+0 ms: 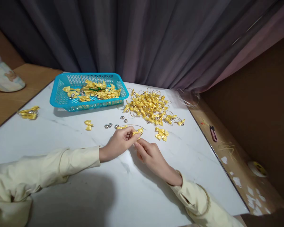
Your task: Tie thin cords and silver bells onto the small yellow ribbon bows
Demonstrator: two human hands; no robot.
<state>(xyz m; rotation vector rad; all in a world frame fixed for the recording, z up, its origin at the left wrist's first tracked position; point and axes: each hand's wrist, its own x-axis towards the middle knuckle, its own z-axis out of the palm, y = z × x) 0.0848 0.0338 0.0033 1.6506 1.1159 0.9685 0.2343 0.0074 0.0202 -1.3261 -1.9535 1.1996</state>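
Observation:
My left hand (122,138) pinches a yellow ribbon bow (139,131) between thumb and fingers. A thin gold cord sticks out past that hand to the right. Touching the left fingertips from below right, my right hand (152,156) is closed in a pinch; whatever lies in its fingers is too small to make out. Silver heart-shaped beads (106,126) lie just beyond the left hand. A loose yellow bow (88,125) rests to the left, and a small group of bows (161,134) to the right.
A blue basket (61,102) holds yellow bows and silver beads. Beside it spreads a heap of corded bows (151,105). More bows (29,112) lie at the table's left. Pink thread snips (213,133) and white scraps (251,198) lie beyond the right edge. A dark curtain (132,37) hangs behind.

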